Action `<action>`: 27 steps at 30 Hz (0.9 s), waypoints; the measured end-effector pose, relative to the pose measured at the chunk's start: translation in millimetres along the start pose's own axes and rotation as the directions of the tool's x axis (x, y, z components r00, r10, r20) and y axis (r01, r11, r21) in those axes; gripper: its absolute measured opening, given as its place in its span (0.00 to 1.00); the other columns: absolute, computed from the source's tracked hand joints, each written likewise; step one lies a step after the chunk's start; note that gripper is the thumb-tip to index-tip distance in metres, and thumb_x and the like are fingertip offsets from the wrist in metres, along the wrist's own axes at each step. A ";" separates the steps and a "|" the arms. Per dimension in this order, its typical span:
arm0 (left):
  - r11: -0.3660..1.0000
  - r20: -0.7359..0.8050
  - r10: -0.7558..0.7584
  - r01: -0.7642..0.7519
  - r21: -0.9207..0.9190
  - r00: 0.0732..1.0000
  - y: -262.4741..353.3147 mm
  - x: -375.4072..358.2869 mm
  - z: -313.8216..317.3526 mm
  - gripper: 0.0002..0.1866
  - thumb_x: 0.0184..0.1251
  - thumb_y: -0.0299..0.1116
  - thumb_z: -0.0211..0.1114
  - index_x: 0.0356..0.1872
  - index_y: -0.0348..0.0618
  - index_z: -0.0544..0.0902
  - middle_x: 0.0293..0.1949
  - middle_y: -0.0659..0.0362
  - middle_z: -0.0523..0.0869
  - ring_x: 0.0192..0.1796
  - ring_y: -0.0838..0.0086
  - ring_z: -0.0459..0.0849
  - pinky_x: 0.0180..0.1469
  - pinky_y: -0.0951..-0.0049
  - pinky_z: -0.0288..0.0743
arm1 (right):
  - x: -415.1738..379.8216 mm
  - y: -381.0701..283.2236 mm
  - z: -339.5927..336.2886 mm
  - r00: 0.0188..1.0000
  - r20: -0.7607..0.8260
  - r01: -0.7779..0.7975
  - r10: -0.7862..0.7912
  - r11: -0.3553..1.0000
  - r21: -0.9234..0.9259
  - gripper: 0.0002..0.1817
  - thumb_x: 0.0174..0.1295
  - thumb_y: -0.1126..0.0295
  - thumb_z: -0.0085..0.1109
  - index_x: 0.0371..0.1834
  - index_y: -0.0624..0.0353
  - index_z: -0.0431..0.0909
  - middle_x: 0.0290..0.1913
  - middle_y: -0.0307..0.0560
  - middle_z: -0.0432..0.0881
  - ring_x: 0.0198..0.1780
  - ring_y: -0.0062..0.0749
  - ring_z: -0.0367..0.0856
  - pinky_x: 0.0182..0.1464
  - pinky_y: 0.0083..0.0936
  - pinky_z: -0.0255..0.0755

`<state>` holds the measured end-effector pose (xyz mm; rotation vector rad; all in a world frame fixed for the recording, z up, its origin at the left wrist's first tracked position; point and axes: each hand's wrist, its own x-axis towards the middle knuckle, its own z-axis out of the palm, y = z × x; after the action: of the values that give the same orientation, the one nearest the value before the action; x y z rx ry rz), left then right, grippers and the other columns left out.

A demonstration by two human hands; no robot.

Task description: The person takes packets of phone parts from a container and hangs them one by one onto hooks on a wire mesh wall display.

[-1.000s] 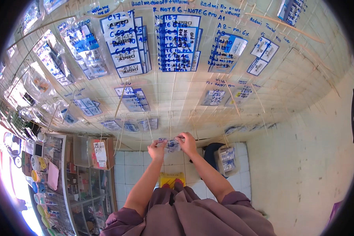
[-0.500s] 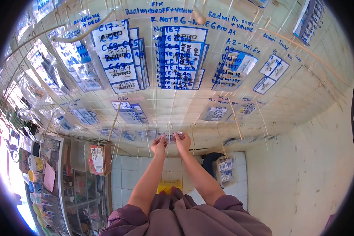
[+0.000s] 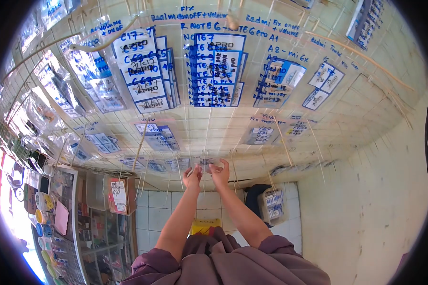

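Note:
Low on the hanging rack, my two hands are close together at a small clear plastic packet (image 3: 205,165) that hangs in line with the others there. My left hand (image 3: 192,176) is closed at the packet's left side, fingertips pinched on its edge. On the right side, my right hand (image 3: 219,174) bends its fingers and thumb round the other edge. The packet's contents are too small to make out. Thin rack hooks stick out close to both hands.
Above hang labelled packets (image 3: 218,71) with blue handwriting, and more packets (image 3: 159,137) below them. Long hooks (image 3: 284,142) project toward me. A glass display case (image 3: 76,213) and a cardboard box (image 3: 121,194) stand left. On the tiled floor are a plastic container (image 3: 274,206) and a yellow object (image 3: 205,225).
A small white piece at my right fingertips no longer shows. My right hand's fingers have spread a little round the packet, and my left hand has shifted slightly. The view has tilted slightly.

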<state>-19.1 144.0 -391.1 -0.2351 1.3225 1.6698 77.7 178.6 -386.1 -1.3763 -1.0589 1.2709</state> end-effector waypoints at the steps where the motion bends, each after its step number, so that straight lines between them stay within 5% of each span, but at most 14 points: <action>1: 1.000 0.006 -0.002 0.002 0.006 1.000 -2.1 -1.0 -6.4 0.21 0.67 0.29 0.72 0.56 0.41 0.73 0.51 0.55 0.86 0.52 0.66 0.88 0.47 0.71 0.83 | -8.8 0.3 -3.9 1.000 -0.009 0.001 -0.001 1.000 0.003 0.30 0.63 0.70 0.70 0.66 0.56 0.65 0.39 0.51 0.86 0.34 0.33 0.90 0.29 0.23 0.76; 4: 0.998 0.086 -0.050 0.047 0.033 0.995 -9.9 -9.4 -29.8 0.21 0.68 0.31 0.71 0.57 0.42 0.73 0.51 0.55 0.85 0.53 0.65 0.87 0.49 0.68 0.82 | -39.2 2.0 -19.1 0.999 0.023 -0.030 0.029 0.999 0.036 0.35 0.64 0.69 0.69 0.70 0.55 0.58 0.40 0.50 0.85 0.34 0.34 0.90 0.31 0.24 0.77; 15: 0.948 0.138 -0.299 0.278 0.155 0.944 -58.6 -68.2 -87.1 0.11 0.75 0.38 0.63 0.49 0.44 0.78 0.43 0.59 0.86 0.46 0.66 0.87 0.42 0.67 0.79 | -124.9 24.4 -121.3 0.995 0.028 -0.090 0.096 0.982 -0.164 0.22 0.66 0.68 0.66 0.61 0.59 0.73 0.38 0.48 0.87 0.36 0.30 0.88 0.36 0.26 0.79; 25: 0.932 0.205 -0.311 0.255 0.258 0.928 -60.9 -94.2 -89.2 0.13 0.75 0.40 0.60 0.52 0.45 0.80 0.46 0.59 0.85 0.47 0.67 0.85 0.44 0.65 0.78 | -149.7 20.7 -172.6 0.999 0.033 -0.038 0.040 0.997 -0.067 0.17 0.68 0.68 0.63 0.57 0.60 0.76 0.34 0.46 0.87 0.34 0.28 0.88 0.38 0.25 0.80; 27: 0.926 0.226 -0.307 0.234 0.297 0.924 -60.0 -95.9 -90.9 0.17 0.74 0.42 0.61 0.57 0.44 0.78 0.53 0.58 0.84 0.53 0.67 0.83 0.51 0.64 0.76 | -146.8 19.1 -180.7 0.996 0.065 -0.060 0.065 0.995 -0.074 0.17 0.68 0.68 0.63 0.57 0.59 0.76 0.34 0.45 0.87 0.34 0.28 0.87 0.39 0.25 0.80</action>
<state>41.4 12.6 -403.5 -0.0283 1.2269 1.2260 245.2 16.0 -377.9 -1.4395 -1.1251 1.3437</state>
